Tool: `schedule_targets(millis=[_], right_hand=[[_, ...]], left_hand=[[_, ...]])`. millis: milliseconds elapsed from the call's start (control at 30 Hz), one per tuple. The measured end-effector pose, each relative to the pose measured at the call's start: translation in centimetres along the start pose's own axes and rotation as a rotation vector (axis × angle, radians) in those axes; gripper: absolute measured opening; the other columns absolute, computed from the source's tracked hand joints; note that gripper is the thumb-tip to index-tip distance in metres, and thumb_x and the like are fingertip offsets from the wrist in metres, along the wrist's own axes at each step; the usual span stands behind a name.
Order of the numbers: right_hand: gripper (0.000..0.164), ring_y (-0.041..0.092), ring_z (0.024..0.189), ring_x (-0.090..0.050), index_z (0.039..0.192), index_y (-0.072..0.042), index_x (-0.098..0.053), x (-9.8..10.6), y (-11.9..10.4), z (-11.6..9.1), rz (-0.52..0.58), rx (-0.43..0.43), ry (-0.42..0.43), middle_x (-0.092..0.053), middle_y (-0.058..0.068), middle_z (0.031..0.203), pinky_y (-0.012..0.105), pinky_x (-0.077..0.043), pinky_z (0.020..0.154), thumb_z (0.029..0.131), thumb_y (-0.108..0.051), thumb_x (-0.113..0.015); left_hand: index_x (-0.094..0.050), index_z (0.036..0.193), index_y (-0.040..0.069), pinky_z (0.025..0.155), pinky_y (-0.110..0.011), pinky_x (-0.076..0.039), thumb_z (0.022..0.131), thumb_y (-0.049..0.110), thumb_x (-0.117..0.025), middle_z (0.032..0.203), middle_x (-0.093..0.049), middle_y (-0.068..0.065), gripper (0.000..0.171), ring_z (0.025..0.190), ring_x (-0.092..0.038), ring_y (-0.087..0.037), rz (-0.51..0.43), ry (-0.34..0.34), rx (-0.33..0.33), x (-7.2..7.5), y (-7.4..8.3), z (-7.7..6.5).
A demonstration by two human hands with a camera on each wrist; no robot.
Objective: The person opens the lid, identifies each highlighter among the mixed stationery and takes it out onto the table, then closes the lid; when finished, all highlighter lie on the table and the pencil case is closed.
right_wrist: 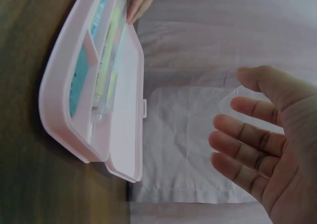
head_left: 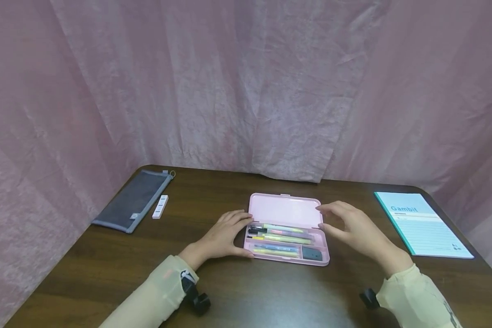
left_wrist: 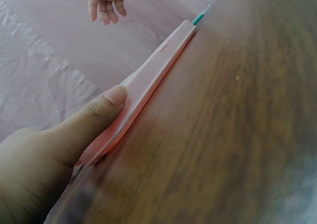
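The pencil case (head_left: 287,209) is plain pale pink. Its pens (head_left: 284,238) show yellow-green and clear barrels with black, yellow and blue parts; its block (head_left: 312,253) is dark blue-grey. The pouch (head_left: 135,200) is grey with blue-grey edging. The notepad (head_left: 424,228) combines pale blue, white, ruled lines and a teal edge. The desk (head_left: 270,291) is dark brown wood grain; the curtain (head_left: 246,91) is mottled pink.
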State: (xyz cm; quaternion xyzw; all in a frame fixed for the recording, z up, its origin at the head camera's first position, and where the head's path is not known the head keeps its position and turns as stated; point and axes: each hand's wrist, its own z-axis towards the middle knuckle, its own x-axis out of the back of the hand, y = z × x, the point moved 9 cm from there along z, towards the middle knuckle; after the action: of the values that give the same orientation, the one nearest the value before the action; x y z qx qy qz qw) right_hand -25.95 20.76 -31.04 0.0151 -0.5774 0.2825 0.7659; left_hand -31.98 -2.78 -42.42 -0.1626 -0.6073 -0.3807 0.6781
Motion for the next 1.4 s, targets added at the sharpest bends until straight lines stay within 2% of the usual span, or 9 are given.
schedule_targets(millis=[267, 500, 733, 967, 1400], right_hand=[[0.030, 0.009, 0.087, -0.058, 0.107, -0.017, -0.060, -0.4, -0.6, -1.1, 0.015, 0.026, 0.036, -0.062, -0.006, 0.099, 0.033, -0.052, 0.074, 0.079, -0.024, -0.069], [0.026, 0.010, 0.083, -0.058, 0.102, -0.016, -0.061, -2.2, -0.3, -1.8, 0.060, -0.016, -0.019, -0.061, -0.006, 0.097, 0.029, -0.052, 0.070, 0.080, -0.028, -0.067], [0.027, 0.009, 0.077, -0.054, 0.102, -0.016, -0.062, -4.0, -0.1, -2.0, 0.065, -0.007, -0.045, -0.061, -0.004, 0.093, 0.027, -0.050, 0.067, 0.079, -0.030, -0.067], [0.029, 0.007, 0.074, -0.052, 0.104, -0.016, -0.062, -5.9, 0.4, -2.0, 0.062, -0.055, -0.112, -0.061, -0.004, 0.092, 0.017, -0.044, 0.060, 0.078, -0.028, -0.068], [0.022, 0.007, 0.078, -0.056, 0.094, -0.016, -0.065, -7.5, 0.5, -1.2, -0.036, -0.084, -0.178, -0.062, -0.007, 0.086, 0.026, -0.050, 0.069, 0.077, -0.029, -0.069]], left_hand=[[-0.038, 0.135, 0.027, 0.110, -0.049, -0.022, 0.060, 0.085, -0.043, 0.141, -0.036, 0.003, 0.095, 0.135, -0.025, -0.023, -0.011, -0.006, 0.006, 0.0, 0.0, -0.1], [-0.038, 0.135, 0.025, 0.110, -0.048, -0.022, 0.060, 0.086, -0.041, 0.141, -0.036, 0.003, 0.097, 0.135, -0.025, -0.022, -0.004, -0.008, 0.009, 0.0, 0.1, -0.1], [-0.038, 0.136, 0.025, 0.110, -0.047, -0.021, 0.059, 0.086, -0.041, 0.142, -0.035, 0.004, 0.098, 0.135, -0.024, -0.022, -0.003, -0.015, 0.016, -0.1, 0.0, -0.1], [-0.037, 0.136, 0.026, 0.111, -0.045, -0.020, 0.059, 0.086, -0.041, 0.142, -0.035, 0.004, 0.097, 0.136, -0.024, -0.021, -0.006, -0.022, 0.026, 0.1, 0.1, -0.2], [-0.038, 0.135, 0.026, 0.111, -0.046, -0.020, 0.059, 0.086, -0.042, 0.142, -0.035, 0.004, 0.097, 0.136, -0.024, -0.021, -0.014, -0.023, 0.026, 0.1, 0.1, -0.2]])
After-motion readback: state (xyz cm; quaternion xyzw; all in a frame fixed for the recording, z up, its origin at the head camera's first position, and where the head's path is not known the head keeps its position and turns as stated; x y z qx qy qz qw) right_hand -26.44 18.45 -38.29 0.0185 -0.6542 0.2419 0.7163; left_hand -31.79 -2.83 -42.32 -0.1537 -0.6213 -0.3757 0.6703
